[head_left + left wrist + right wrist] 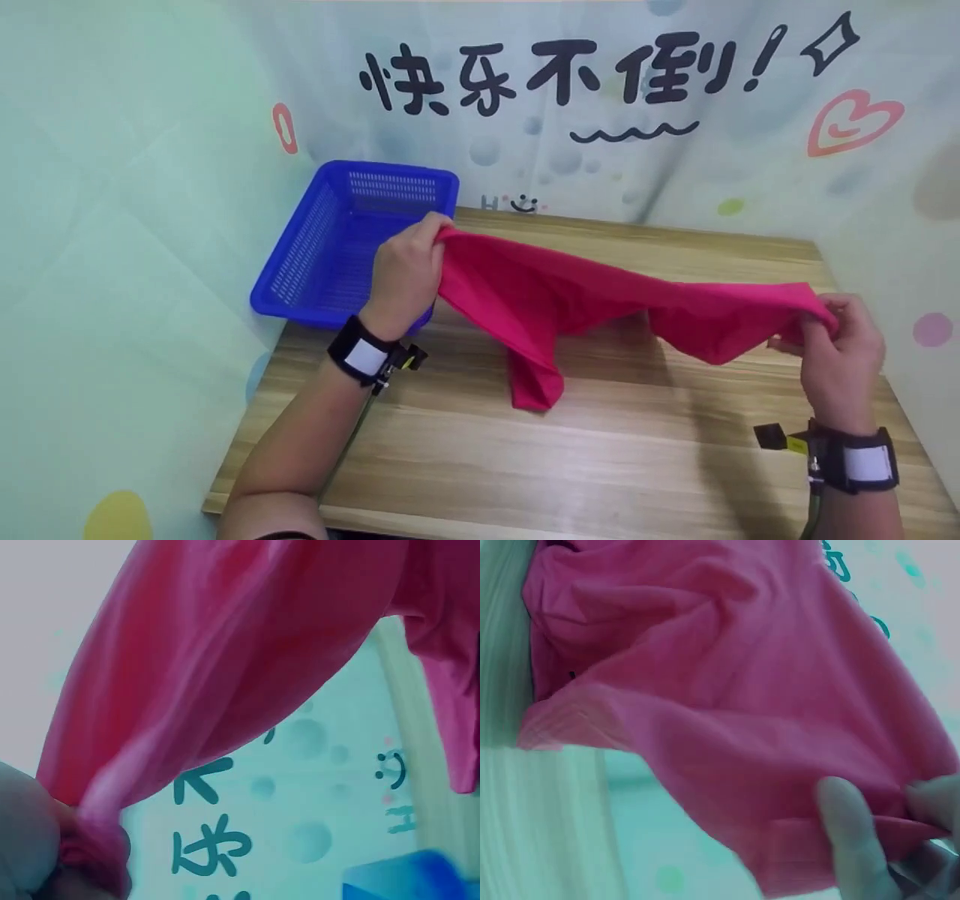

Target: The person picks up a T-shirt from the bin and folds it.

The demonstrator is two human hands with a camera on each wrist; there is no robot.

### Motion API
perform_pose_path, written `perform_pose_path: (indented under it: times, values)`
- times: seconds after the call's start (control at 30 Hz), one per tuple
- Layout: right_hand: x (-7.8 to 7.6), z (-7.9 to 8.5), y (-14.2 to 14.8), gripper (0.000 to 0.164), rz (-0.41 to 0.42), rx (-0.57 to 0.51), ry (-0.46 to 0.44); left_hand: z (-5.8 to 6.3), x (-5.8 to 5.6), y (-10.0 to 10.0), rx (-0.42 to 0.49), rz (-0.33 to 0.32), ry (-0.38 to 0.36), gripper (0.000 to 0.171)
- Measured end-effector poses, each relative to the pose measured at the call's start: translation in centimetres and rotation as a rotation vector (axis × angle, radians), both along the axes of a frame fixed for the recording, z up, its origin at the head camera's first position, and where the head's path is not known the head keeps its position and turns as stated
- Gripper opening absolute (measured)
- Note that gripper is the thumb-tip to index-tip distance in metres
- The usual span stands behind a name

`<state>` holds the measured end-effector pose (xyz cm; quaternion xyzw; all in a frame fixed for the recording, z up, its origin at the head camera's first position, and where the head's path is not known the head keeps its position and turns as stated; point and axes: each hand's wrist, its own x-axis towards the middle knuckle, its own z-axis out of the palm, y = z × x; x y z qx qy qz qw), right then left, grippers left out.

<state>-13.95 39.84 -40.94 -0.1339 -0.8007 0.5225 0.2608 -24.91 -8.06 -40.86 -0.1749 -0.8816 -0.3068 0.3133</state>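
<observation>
A pinkish-red piece of soft cloth (592,289) hangs stretched between both hands above the table, its middle sagging in loose folds. My left hand (409,270) grips its upper left corner, beside the basket's right side. In the left wrist view, the cloth (225,675) is bunched where the fingers hold it. My right hand (844,352) pinches the far right end between thumb and fingers. Up close in the right wrist view, the cloth (705,675) has a hemmed edge by the thumb (851,840). Its overall shape is hidden by the folds.
A blue plastic basket (289,247) with slotted walls stands at the table's back left, partly behind the left hand. The wood-grain table (480,457) is bordered by a printed fabric backdrop (480,90) with black lettering. Each wrist wears a strapped camera.
</observation>
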Motion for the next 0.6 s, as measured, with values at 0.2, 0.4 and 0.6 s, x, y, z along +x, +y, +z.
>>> perform_pose_path:
  times: [0.2,0.4,0.6]
  values:
    - [-0.3,1.2,-1.8,0.02,-0.337,0.271,0.342,1.0,0.1,-0.3,0.03,-0.066,-0.024,0.017]
    - [0.2,1.2,-1.9,0.019,-0.365,0.244,0.494,2.1,1.7,-1.4,-0.015,-0.208,-0.059,0.009]
    - [1.9,1.5,-0.6,0.012,-0.311,0.083,0.605,4.7,4.2,-2.9,-0.042,-0.561,-0.286,0.024]
